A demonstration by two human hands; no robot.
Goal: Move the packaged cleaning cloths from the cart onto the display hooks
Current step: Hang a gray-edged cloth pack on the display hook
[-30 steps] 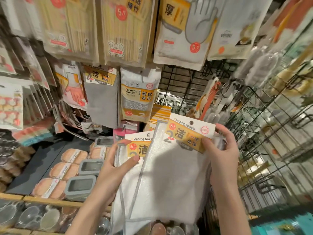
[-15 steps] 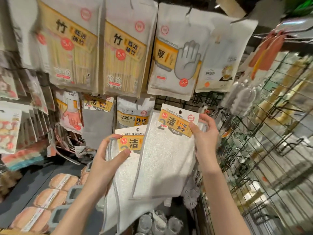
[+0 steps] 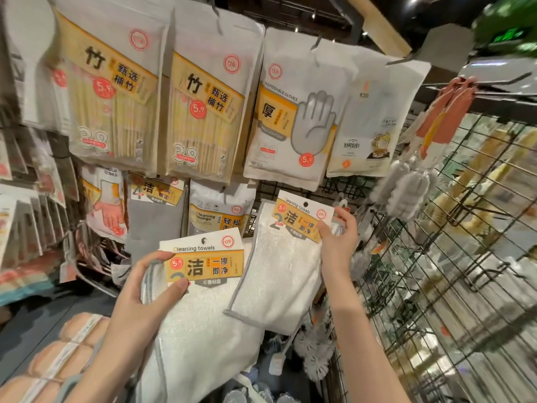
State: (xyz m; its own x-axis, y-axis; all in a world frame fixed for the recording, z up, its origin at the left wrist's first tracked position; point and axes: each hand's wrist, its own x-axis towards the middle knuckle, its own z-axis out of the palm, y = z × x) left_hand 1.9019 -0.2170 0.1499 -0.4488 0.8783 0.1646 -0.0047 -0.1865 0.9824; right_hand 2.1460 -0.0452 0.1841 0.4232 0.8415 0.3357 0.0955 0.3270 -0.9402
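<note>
Right hand point(image 3: 338, 245) has lifted its cloth pack point(image 3: 286, 257) toward the wire grid point(image 3: 436, 257), grip pinching the header card; left hand point(image 3: 148, 286) keeps the second pack point(image 3: 203, 263) lower, pinched; hanging looks imminent, hook not discernible.

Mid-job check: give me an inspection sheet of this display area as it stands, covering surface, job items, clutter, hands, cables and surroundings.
Surface: black wire display grid, mostly covered by hung stock.
Job's things: two cleaning towel packs; left pack held low, right pack raised toward the grid, its header hole not on a hook.
Clutter: bamboo chopstick packs, disposable gloves pack, cleaning sponge pack, bottle brushes.
Grips: left hand pinches the left pack's header; right hand pinches the right pack's header.
Cables: nothing seen.
Surroundings: wire rack to the right, shelf of lidded containers lower left.
</note>
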